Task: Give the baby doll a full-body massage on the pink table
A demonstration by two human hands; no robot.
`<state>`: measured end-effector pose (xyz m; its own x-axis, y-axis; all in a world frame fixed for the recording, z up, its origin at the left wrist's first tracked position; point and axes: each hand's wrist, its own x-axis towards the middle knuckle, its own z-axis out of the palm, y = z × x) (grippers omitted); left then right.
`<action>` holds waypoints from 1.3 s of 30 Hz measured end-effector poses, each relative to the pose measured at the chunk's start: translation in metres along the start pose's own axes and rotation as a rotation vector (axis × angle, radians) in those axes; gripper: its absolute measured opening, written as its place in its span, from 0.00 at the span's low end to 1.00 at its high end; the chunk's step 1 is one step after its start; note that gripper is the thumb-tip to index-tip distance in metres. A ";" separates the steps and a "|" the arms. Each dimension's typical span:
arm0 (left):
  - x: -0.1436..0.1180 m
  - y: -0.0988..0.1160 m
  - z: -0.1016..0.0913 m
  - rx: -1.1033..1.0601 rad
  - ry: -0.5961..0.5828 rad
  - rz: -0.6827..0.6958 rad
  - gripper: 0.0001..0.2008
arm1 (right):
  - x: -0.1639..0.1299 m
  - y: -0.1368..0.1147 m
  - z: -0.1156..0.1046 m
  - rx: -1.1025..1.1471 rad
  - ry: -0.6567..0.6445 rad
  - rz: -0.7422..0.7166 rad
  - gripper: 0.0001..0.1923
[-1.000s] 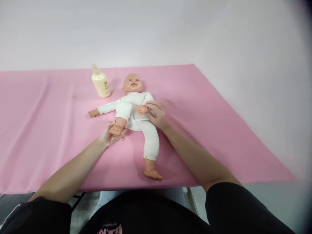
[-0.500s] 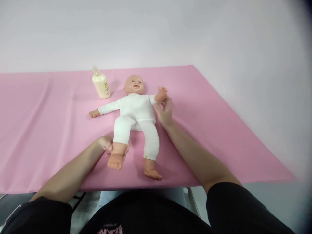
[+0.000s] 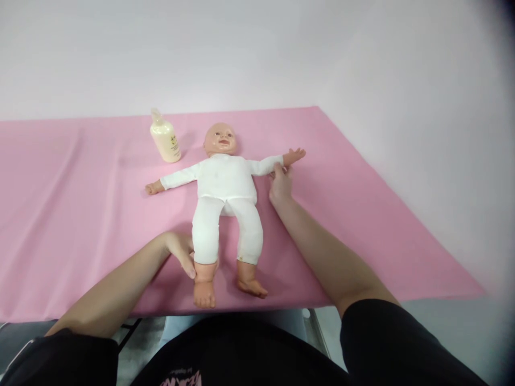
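Observation:
A baby doll with a white cloth body lies face up, its head away from me and both arms stretched out sideways. My left hand grips the lower leg on the left side from beneath, thumb at the ankle; its other fingers are mostly hidden behind the leg. At the doll's wrist on the right side, my right hand has its fingers closed around the sleeve end from below. The doll's other leg and other arm rest on the pink cloth, untouched.
A pale yellow pump bottle stands left of the doll's head. Pink cloth covers the table, with soft folds at the left. Its front edge runs close to my body, and a white wall rises behind.
The doll's arm in my right hand has swung outward to the right and straightened. The leg in my left hand has come down toward me and straightened.

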<state>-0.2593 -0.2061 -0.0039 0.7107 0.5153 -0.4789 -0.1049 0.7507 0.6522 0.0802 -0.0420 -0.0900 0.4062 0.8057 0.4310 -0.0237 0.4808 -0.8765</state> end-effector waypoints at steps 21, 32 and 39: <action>0.025 0.012 0.035 -0.334 0.141 0.351 0.30 | -0.049 -0.090 0.035 -0.584 -0.636 -0.678 0.20; 0.016 -0.004 0.016 0.213 -0.502 0.191 0.31 | -0.034 -0.061 0.031 -0.228 -0.211 -0.337 0.26; 0.012 0.008 0.030 0.622 -0.845 -0.107 0.28 | -0.007 -0.039 0.017 0.234 0.178 0.323 0.18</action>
<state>-0.2309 -0.2060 0.0134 0.9739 -0.1764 -0.1426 0.1922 0.3080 0.9318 0.0629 -0.0607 -0.0555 0.4943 0.8655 0.0812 -0.3737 0.2959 -0.8791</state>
